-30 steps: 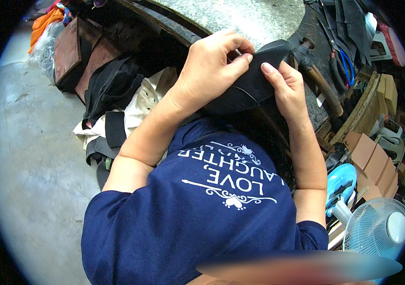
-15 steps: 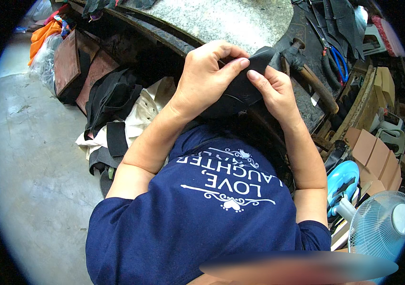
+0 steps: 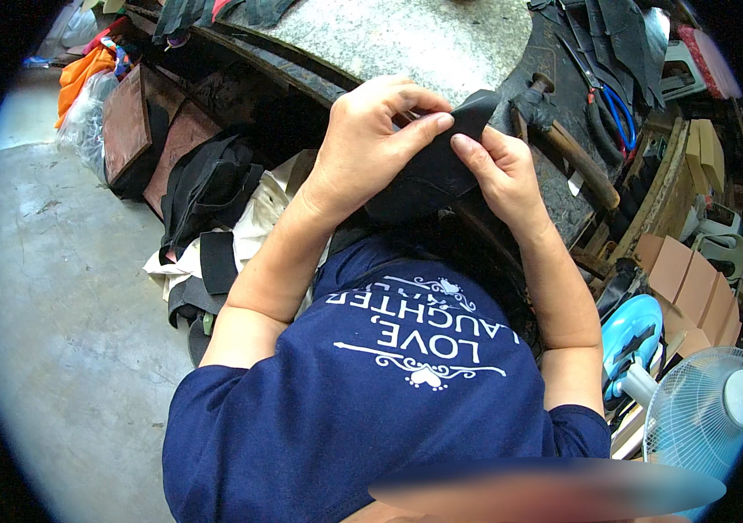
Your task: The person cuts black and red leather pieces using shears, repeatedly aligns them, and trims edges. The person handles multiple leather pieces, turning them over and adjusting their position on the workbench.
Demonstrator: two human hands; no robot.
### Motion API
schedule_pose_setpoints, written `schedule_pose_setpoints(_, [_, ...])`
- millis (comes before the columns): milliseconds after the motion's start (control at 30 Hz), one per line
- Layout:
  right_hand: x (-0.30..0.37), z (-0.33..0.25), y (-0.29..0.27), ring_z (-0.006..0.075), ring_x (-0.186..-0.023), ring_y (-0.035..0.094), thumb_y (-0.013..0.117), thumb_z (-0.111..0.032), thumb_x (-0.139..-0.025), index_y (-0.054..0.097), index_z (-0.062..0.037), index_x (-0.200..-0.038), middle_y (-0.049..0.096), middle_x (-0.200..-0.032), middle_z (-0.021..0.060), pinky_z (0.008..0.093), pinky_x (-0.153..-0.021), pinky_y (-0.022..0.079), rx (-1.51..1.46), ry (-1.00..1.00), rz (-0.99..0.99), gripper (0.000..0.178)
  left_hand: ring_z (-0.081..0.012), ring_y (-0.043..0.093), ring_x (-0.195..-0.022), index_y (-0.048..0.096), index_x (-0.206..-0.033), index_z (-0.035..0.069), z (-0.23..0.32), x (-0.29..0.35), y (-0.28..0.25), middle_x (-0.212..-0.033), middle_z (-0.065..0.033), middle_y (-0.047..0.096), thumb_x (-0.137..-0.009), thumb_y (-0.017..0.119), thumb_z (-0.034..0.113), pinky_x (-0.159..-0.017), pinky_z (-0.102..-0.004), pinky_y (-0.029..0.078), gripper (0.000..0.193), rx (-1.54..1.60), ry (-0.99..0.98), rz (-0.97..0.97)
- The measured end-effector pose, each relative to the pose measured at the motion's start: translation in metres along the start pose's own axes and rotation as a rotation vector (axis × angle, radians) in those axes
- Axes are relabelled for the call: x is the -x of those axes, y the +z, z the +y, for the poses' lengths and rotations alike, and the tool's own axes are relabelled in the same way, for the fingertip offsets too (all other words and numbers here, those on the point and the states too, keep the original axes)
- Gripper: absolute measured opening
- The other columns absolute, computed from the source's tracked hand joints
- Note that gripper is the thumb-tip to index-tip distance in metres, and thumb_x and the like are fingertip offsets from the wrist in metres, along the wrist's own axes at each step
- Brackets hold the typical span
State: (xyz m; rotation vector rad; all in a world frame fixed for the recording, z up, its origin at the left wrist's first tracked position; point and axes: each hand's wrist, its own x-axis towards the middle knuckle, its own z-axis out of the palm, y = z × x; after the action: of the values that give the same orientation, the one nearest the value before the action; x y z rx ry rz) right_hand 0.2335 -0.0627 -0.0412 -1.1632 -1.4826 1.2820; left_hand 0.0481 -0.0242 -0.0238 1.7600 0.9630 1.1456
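Pinching one black piece [image 3: 437, 167], the left hand [image 3: 369, 139] and right hand [image 3: 505, 174] seemed mid-work (what remained, I couldn't tell).

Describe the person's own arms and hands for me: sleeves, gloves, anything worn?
The left hand and right hand are bare, with no gloves, rings or watch visible. Short, plain navy sleeves leave both forearms uncovered.

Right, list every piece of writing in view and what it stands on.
Navy T-shirt: large white capitals, upside down in this view; legible, but I won't copy the words.
Dark worktop: faint scrawled marks, too unclear to read.
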Motion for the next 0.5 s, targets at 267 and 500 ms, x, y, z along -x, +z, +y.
schedule_pose_setpoints(267, [-0.0009, 0.0008, 0.0002, 0.0044, -0.063, 0.046, 0.062, -0.019, -0.094, 0.066, 0.0020, -0.090, 0.054, -0.066, -0.0032, 0.0245, -0.056, 0.041, 0.107, -0.045, 0.000, 0.021, -0.0130, 0.062, -0.069, 0.070, -0.089, 0.000, 0.0056, -0.0027, 0.0064, -0.078, -0.0072, 0.066, -0.081, 0.071, 0.007, -0.063, -0.0249, 0.049, 0.011, 0.015, -0.007, 0.022])
schedule_pose_setpoints(500, [-0.0018, 0.0009, 0.0025, 0.0053, -0.060, 0.046, 0.062, -0.019, -0.094, 0.066, 0.0018, -0.089, 0.053, -0.063, -0.0016, 0.0253, -0.054, 0.040, 0.129, -0.072, 0.009, 0.022, -0.0066, 0.059, -0.071, 0.071, -0.091, 0.000, 0.0093, -0.0050, 0.0070, -0.078, -0.0026, 0.066, -0.082, 0.072, 0.007, -0.064, -0.0203, 0.046, 0.012, -0.026, -0.021, 0.017])
